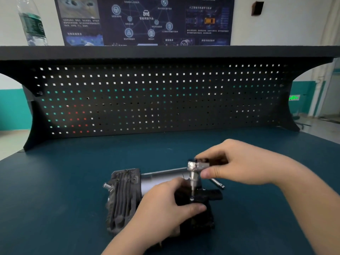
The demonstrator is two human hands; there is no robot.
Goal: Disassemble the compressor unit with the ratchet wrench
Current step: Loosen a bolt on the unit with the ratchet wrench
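Compressor unit (127, 197): lies on its side near the middle of the desk's (55, 181) front edge, long axis running left to right; ribbed grey head at the left, silver cylinder in the middle, black housing at the right.
Left hand (165, 208): fingers curled over the black housing, thumb pressing its near face, holding the unit down.
Right hand (239, 162): thumb and fingers pinch the head of the ratchet wrench (197, 165), just above and behind the left hand.
Wrench axis: the socket shaft stands about upright, its tip on a bolt (191, 199) on top of the black housing; the handle is hidden by the right hand.
Key relation: the bolt lies directly below the right hand and beside the left thumb, so the turn is likely about the vertical shaft.
Loose extension bar (218, 183): on the desk just behind the housing.
Step, as judged: loosening this bolt; the unit appears still assembled.
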